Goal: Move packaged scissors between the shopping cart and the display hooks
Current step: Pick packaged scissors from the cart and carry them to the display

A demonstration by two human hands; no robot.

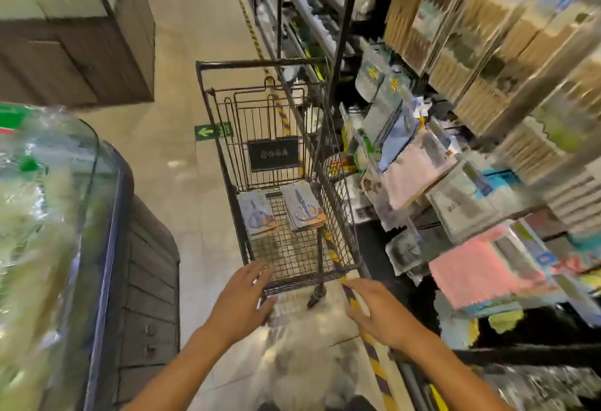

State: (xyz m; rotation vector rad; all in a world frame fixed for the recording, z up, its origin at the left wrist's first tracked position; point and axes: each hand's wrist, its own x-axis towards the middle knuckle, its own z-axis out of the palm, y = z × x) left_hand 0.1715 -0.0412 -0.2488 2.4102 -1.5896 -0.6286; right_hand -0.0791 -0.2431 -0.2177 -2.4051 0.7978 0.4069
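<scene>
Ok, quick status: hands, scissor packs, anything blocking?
Left hand and right hand open, empty, near the cart. Scissor packs stacked in two piles inside. Nothing blocking them.

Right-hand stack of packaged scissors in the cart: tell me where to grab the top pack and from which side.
Take the top pack of the right-hand stack by its near short edge, coming from above over the cart's near rim. It lies flat, face up, against the right wire wall, so that side is blocked. The right hand, open and closest, could slide fingers under that edge and pinch.

Dark wire-metal cart [338, 202]; seemingly glossy scissor packs [304, 208]
</scene>
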